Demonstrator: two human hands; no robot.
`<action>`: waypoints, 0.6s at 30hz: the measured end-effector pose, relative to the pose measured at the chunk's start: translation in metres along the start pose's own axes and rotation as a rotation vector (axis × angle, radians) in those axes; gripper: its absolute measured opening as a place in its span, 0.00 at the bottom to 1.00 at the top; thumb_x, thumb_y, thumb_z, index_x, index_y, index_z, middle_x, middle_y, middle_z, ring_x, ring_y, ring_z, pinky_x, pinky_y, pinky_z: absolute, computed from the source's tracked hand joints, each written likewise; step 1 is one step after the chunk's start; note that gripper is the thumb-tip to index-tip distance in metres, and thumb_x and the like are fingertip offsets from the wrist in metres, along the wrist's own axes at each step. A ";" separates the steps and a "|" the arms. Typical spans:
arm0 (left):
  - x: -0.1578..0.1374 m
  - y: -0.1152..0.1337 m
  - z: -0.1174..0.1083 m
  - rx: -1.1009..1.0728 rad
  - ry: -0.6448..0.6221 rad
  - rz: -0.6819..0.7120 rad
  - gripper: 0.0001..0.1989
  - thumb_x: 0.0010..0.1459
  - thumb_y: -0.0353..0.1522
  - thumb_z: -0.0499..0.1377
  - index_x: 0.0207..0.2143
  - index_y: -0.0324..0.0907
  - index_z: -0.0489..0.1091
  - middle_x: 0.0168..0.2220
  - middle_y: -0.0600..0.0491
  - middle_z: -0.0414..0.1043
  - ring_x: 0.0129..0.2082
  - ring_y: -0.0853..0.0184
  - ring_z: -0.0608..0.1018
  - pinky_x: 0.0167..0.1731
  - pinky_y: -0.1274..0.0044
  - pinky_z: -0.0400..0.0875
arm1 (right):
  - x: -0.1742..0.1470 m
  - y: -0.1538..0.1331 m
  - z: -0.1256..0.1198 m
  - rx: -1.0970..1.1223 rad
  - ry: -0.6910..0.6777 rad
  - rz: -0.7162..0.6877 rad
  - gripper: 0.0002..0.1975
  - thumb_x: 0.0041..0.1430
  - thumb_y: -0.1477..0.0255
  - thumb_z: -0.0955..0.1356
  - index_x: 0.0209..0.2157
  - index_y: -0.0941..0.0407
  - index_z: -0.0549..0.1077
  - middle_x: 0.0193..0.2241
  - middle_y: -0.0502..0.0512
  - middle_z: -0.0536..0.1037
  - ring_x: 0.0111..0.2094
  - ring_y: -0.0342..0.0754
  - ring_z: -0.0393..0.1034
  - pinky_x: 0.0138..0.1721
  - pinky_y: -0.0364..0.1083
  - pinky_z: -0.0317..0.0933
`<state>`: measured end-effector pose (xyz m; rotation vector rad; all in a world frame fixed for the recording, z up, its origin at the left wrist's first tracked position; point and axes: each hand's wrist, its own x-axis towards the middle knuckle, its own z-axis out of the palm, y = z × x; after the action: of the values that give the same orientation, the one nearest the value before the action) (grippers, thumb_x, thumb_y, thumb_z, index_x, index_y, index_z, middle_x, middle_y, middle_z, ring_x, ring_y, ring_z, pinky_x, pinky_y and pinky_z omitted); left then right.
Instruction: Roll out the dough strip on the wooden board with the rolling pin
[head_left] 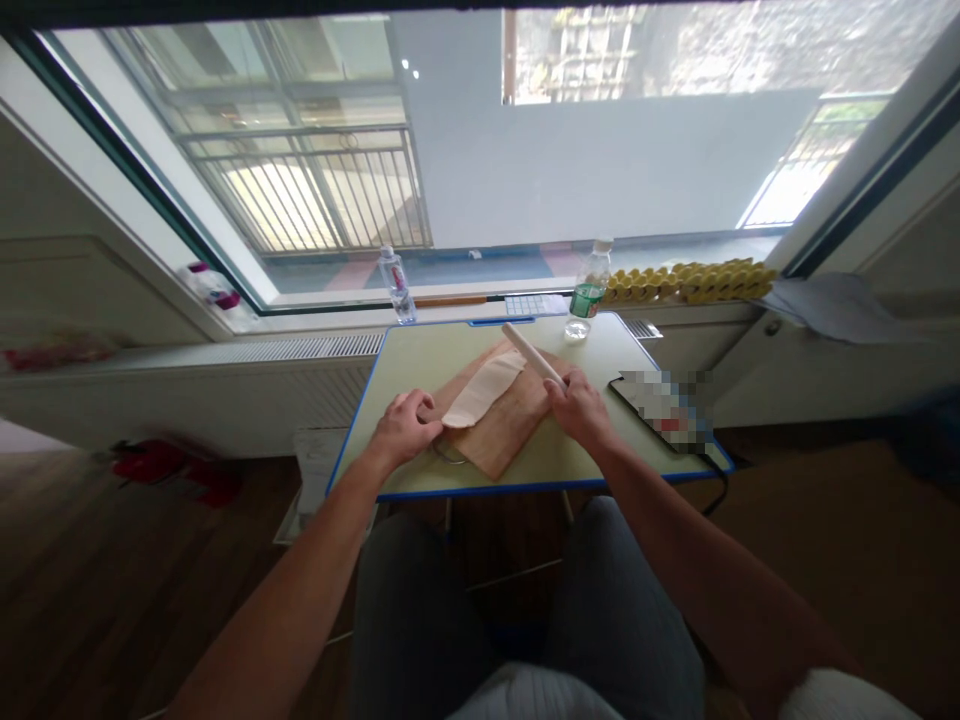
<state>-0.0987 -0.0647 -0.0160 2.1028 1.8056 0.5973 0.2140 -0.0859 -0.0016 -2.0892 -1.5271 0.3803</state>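
Note:
A wooden cutting board (pixel 504 440) lies slanted on a small pale table with a blue rim. On the board rests a long, flat strip of pale dough (pixel 484 390). My left hand (pixel 409 425) is at the board's left corner, its fingers closed on the edge close to the dough's near end. In my right hand (pixel 581 408) is a pale rolling pin (pixel 531 352), gripped by one end. The pin points up and left over the far end of the dough. A thin curved metal piece (pixel 450 458) shows partly beside the board, below my left hand.
A clear bottle with a green label (pixel 586 299) stands at the table's far edge. Another clear bottle (pixel 397 286) is by the window sill. To the right lies a flat, blurred-out device (pixel 664 410) with a black cable. Behind are a radiator cover (pixel 300 347) and yellow folded material (pixel 690 282).

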 end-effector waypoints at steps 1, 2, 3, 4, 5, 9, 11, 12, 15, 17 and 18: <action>-0.008 0.005 0.000 0.013 -0.009 -0.033 0.14 0.54 0.35 0.65 0.44 0.47 0.72 0.47 0.48 0.74 0.47 0.57 0.79 0.55 0.66 0.74 | 0.004 -0.005 0.002 -0.003 -0.011 0.004 0.16 0.75 0.58 0.63 0.51 0.55 0.71 0.51 0.67 0.81 0.53 0.60 0.76 0.49 0.50 0.65; -0.017 0.011 0.001 0.021 -0.014 -0.052 0.13 0.55 0.34 0.65 0.44 0.47 0.71 0.46 0.48 0.75 0.46 0.57 0.79 0.54 0.66 0.74 | 0.008 -0.009 0.005 -0.007 -0.026 0.017 0.16 0.75 0.58 0.63 0.52 0.55 0.71 0.52 0.67 0.81 0.54 0.61 0.75 0.50 0.50 0.65; -0.027 0.018 0.003 0.018 -0.019 -0.057 0.12 0.56 0.34 0.65 0.43 0.47 0.71 0.45 0.49 0.75 0.46 0.57 0.79 0.52 0.67 0.74 | 0.010 -0.012 0.006 -0.012 -0.041 0.030 0.16 0.75 0.58 0.64 0.52 0.55 0.71 0.52 0.67 0.81 0.54 0.61 0.75 0.51 0.51 0.65; -0.038 0.024 0.006 0.006 -0.020 -0.061 0.11 0.57 0.34 0.64 0.43 0.47 0.70 0.43 0.49 0.76 0.45 0.58 0.80 0.51 0.68 0.74 | 0.011 -0.014 0.008 -0.019 -0.049 0.031 0.16 0.75 0.58 0.63 0.52 0.55 0.71 0.53 0.68 0.80 0.55 0.62 0.75 0.52 0.52 0.65; -0.048 0.030 0.009 -0.009 -0.019 -0.066 0.11 0.58 0.34 0.64 0.44 0.47 0.70 0.42 0.50 0.76 0.44 0.58 0.80 0.49 0.68 0.75 | 0.011 -0.014 0.009 -0.027 -0.050 0.026 0.17 0.75 0.58 0.63 0.52 0.56 0.71 0.53 0.68 0.80 0.55 0.63 0.75 0.53 0.53 0.65; -0.080 0.046 0.025 -0.035 0.099 -0.055 0.21 0.60 0.35 0.64 0.56 0.46 0.71 0.50 0.44 0.81 0.52 0.50 0.81 0.56 0.59 0.73 | 0.003 -0.011 0.012 -0.044 -0.028 0.003 0.15 0.75 0.59 0.63 0.50 0.55 0.71 0.50 0.69 0.81 0.53 0.64 0.76 0.51 0.54 0.66; -0.089 0.048 0.032 -0.066 0.179 -0.027 0.25 0.60 0.35 0.64 0.60 0.46 0.70 0.56 0.42 0.80 0.59 0.46 0.78 0.62 0.54 0.68 | -0.003 -0.010 0.013 -0.052 -0.033 -0.003 0.14 0.74 0.59 0.63 0.48 0.55 0.71 0.49 0.69 0.81 0.52 0.64 0.76 0.51 0.54 0.66; -0.092 0.049 0.034 -0.094 0.207 -0.014 0.26 0.60 0.34 0.64 0.61 0.47 0.70 0.58 0.42 0.80 0.60 0.46 0.78 0.64 0.53 0.67 | -0.007 -0.010 0.014 -0.055 -0.035 -0.004 0.14 0.73 0.59 0.64 0.47 0.54 0.71 0.49 0.69 0.81 0.52 0.64 0.76 0.50 0.54 0.66; -0.099 0.054 0.038 -0.174 0.242 0.013 0.26 0.58 0.32 0.64 0.59 0.46 0.72 0.57 0.43 0.80 0.59 0.48 0.78 0.66 0.55 0.67 | -0.018 -0.010 0.011 -0.051 -0.024 -0.017 0.13 0.72 0.58 0.65 0.45 0.53 0.72 0.46 0.68 0.82 0.49 0.63 0.77 0.47 0.54 0.66; -0.106 0.059 0.037 -0.198 0.238 0.021 0.25 0.57 0.32 0.64 0.58 0.47 0.73 0.55 0.44 0.81 0.58 0.48 0.79 0.64 0.55 0.69 | -0.026 -0.009 0.006 -0.055 -0.009 -0.039 0.12 0.72 0.58 0.65 0.44 0.53 0.72 0.45 0.67 0.82 0.47 0.62 0.77 0.45 0.54 0.66; -0.112 0.062 0.037 -0.204 0.234 0.023 0.23 0.57 0.32 0.64 0.57 0.47 0.73 0.55 0.45 0.81 0.57 0.48 0.79 0.64 0.55 0.69 | -0.031 -0.008 0.002 -0.065 -0.007 -0.045 0.12 0.72 0.58 0.65 0.44 0.53 0.72 0.44 0.67 0.82 0.46 0.62 0.77 0.44 0.53 0.65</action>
<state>-0.0411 -0.1833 -0.0304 1.9869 1.7532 1.0257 0.1965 -0.1129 -0.0017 -2.1013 -1.6077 0.3256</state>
